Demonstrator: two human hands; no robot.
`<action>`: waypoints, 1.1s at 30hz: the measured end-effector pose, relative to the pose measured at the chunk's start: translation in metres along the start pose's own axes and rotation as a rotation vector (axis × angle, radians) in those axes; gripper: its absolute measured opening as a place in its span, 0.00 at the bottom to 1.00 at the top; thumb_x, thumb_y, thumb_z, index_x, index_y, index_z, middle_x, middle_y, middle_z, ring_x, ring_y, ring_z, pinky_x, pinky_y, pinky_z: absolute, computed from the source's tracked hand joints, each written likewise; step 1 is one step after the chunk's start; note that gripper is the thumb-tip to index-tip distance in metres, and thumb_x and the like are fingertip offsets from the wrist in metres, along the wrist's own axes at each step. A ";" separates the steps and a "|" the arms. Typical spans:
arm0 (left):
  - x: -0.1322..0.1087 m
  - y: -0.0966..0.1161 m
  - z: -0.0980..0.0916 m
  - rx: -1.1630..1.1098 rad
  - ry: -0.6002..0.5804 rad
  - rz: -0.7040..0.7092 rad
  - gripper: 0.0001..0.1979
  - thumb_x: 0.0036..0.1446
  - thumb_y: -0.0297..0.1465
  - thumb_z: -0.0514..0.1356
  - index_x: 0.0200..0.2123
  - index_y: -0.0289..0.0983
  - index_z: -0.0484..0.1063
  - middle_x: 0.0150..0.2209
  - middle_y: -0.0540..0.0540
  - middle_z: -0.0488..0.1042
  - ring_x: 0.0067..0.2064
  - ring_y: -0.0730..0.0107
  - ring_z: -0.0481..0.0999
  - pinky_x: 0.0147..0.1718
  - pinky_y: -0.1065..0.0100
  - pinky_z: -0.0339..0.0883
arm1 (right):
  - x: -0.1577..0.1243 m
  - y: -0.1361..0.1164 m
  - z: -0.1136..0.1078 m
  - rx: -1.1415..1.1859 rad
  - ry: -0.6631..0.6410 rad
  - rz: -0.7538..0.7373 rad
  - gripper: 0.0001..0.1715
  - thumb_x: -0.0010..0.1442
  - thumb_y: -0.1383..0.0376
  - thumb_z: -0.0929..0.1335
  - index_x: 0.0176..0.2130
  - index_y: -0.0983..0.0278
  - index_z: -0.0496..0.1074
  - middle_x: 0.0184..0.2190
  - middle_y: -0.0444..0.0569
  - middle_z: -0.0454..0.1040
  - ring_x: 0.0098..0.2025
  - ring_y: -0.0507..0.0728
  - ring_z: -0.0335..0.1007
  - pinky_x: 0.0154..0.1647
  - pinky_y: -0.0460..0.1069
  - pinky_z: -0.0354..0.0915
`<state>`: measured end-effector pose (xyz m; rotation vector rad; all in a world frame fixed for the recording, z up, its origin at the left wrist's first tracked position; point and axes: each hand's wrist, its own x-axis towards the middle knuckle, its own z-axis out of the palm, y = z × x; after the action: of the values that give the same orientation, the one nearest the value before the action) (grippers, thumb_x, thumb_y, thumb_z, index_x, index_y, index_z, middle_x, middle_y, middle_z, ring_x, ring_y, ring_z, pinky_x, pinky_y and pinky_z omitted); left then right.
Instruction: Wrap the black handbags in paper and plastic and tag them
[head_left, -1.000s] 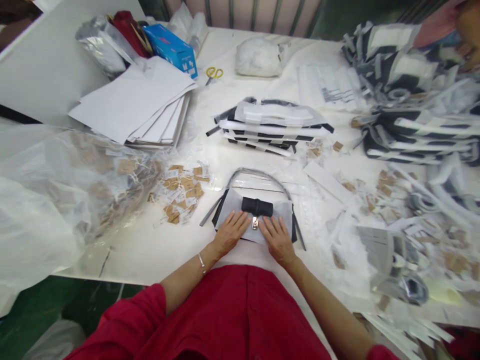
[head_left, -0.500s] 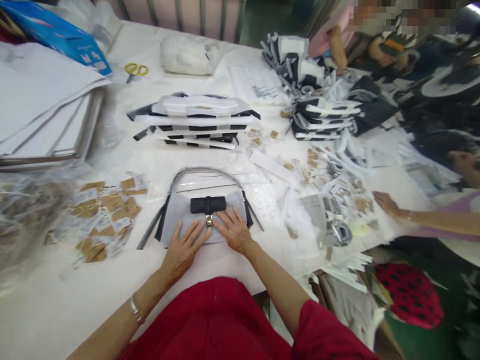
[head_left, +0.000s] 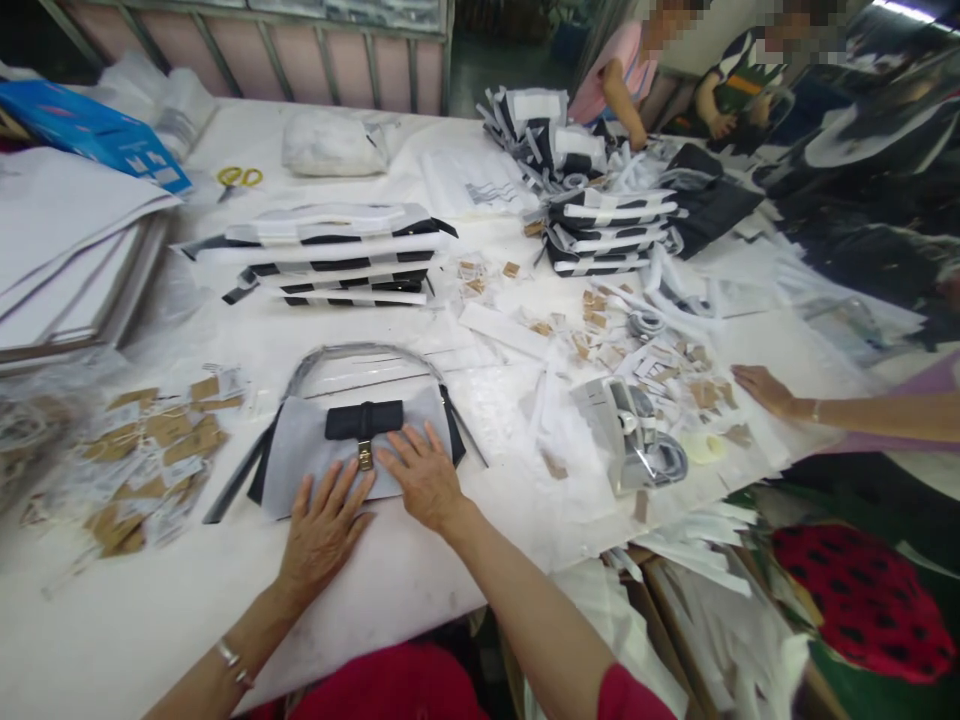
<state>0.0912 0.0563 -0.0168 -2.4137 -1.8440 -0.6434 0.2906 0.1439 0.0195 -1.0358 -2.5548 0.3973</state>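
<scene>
Left hand (head_left: 322,525) open, flat, slid back on handbag (head_left: 345,422) wrap | right hand (head_left: 421,478) open, flat, unmoved beside clasp (head_left: 365,457) | smoothing continues, nothing gripped

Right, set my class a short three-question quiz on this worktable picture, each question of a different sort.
1. True or false: the left hand and the right hand both rest open on the bag.
2. What colour are the handles of the scissors? A red, B yellow, C black.
3. Fill the gap: as the wearer sees it, the brown tags lie to the ___ of the bag.
Key: 1 true; 2 B; 3 left.
</scene>
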 end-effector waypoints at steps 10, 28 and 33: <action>0.006 0.005 -0.002 0.021 0.012 0.011 0.29 0.66 0.46 0.50 0.67 0.51 0.49 0.67 0.44 0.56 0.68 0.53 0.53 0.66 0.43 0.40 | -0.102 0.000 -0.052 0.195 0.226 0.206 0.23 0.64 0.67 0.63 0.57 0.62 0.68 0.61 0.54 0.66 0.67 0.62 0.53 0.68 0.65 0.48; 0.001 -0.004 -0.002 0.181 -0.021 0.061 0.26 0.63 0.42 0.56 0.63 0.47 0.60 0.64 0.46 0.62 0.67 0.57 0.57 0.67 0.49 0.39 | 0.049 0.264 -0.097 -0.532 -0.153 0.521 0.22 0.61 0.71 0.60 0.53 0.67 0.71 0.49 0.62 0.73 0.51 0.66 0.70 0.47 0.58 0.66; 0.002 -0.005 -0.006 0.211 -0.029 0.085 0.27 0.62 0.42 0.57 0.63 0.48 0.61 0.65 0.47 0.60 0.68 0.57 0.55 0.68 0.49 0.35 | 0.066 0.283 -0.118 -0.510 -0.225 0.599 0.17 0.57 0.63 0.68 0.46 0.64 0.75 0.49 0.59 0.73 0.48 0.64 0.72 0.47 0.56 0.65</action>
<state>0.0849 0.0576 -0.0118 -2.3599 -1.7112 -0.3887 0.4692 0.4009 0.0310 -2.0602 -2.5493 -0.0117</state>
